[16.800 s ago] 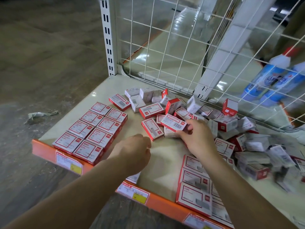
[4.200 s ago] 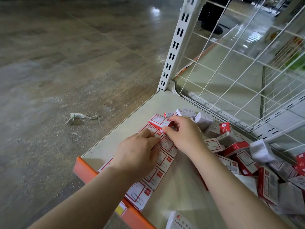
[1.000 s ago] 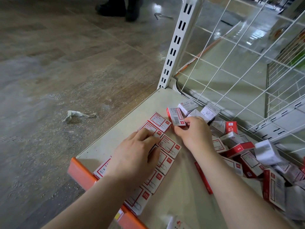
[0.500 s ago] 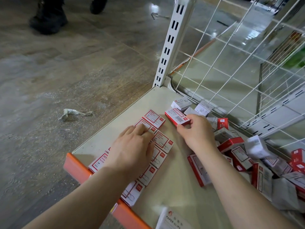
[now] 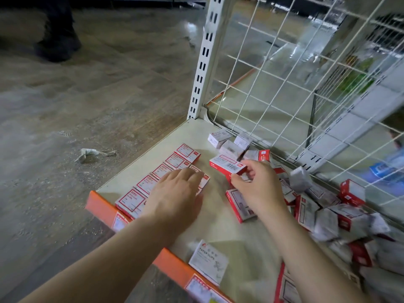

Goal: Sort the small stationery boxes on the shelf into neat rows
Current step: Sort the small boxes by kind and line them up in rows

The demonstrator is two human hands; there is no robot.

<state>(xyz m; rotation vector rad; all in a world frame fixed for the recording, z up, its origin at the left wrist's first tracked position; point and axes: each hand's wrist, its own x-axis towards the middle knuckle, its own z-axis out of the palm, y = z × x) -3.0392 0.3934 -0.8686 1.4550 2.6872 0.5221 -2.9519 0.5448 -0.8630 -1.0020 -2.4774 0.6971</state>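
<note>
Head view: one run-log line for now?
left hand: flat on sorted rows | right hand: holds red-and-white box | pile: unsorted

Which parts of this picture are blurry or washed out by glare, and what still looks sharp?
Head view: the loose boxes at lower right are smeared by motion blur; the floor behind the wire grid shows bright glare; the box in the right hand and the row of boxes under the left hand read fairly sharp; straight lines bow from the wide lens.
</note>
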